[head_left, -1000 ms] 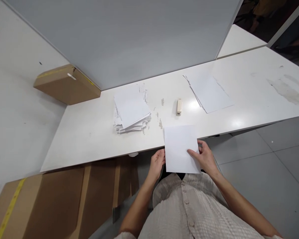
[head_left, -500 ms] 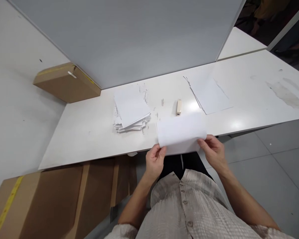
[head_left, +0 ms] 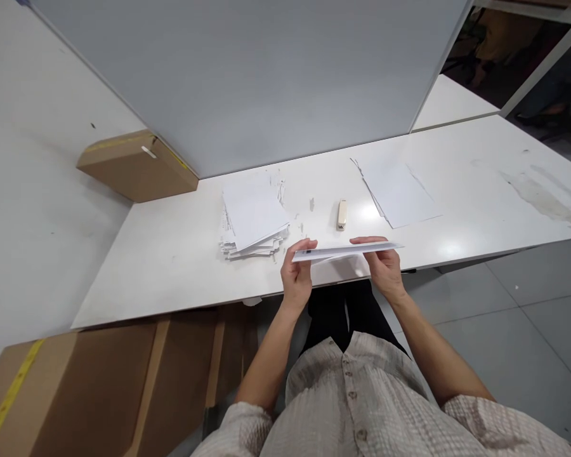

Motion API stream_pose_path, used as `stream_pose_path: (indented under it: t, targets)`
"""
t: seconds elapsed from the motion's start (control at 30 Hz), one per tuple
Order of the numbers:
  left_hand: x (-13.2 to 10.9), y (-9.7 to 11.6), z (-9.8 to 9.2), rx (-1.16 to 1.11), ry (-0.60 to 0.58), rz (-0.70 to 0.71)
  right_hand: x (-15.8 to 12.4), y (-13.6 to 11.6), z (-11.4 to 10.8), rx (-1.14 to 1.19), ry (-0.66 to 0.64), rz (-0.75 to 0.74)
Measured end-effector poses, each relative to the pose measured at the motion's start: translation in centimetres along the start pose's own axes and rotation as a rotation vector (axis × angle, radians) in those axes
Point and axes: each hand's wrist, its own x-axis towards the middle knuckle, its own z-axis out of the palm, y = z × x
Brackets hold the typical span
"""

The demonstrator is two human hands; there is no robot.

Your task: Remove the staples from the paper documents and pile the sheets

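Observation:
White paper sheets point(head_left: 337, 251) are held upright, nearly edge-on to the view, over the table's front edge. My left hand point(head_left: 298, 274) grips their left end, thumb and fingers on either side. At the right part, my right hand point(head_left: 383, 265) is closed on the same sheets. Just beyond them lies a beige stapler point(head_left: 342, 214). An uneven stack of papers point(head_left: 254, 212) sits to the left, with torn scraps beside it. Farther right rest a few loose sheets point(head_left: 400, 190), slightly fanned.
The white table point(head_left: 171, 254) meets a grey panel point(head_left: 247, 76) at its back. A cardboard box point(head_left: 140, 168) stands at the back left corner. Larger cardboard boxes point(head_left: 99, 387) are below the table at left. Stains mark the table's right end.
Both hands have moved up and away from my body. The sheets, earlier seen broadside and curved, are now turned nearly edge-on. My right hand has come nearer to the left one.

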Motion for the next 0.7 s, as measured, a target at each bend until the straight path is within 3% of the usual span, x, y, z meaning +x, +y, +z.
stream_pose_path:
  t: [0.2, 0.3, 0.43, 0.7]
  targets:
    - [0.7, -0.1, -0.2, 0.008, 0.026, 0.097, 0.6, -0.2, 0.0, 0.082, -0.003, -0.094]
    - [1.3, 0.6, -0.3, 0.039, 0.056, 0.15, 1.0, 0.2, 0.2, 0.096, -0.019, -0.052]
    - [2.0, 1.4, -0.1, -0.003, 0.109, 0.151, 1.4, 0.6, 0.1, 0.114, -0.034, 0.033]
    - [2.8, 0.5, 0.4, -0.048, 0.187, 0.055, 2.3, -2.0, 0.1, 0.148, 0.035, -0.133]
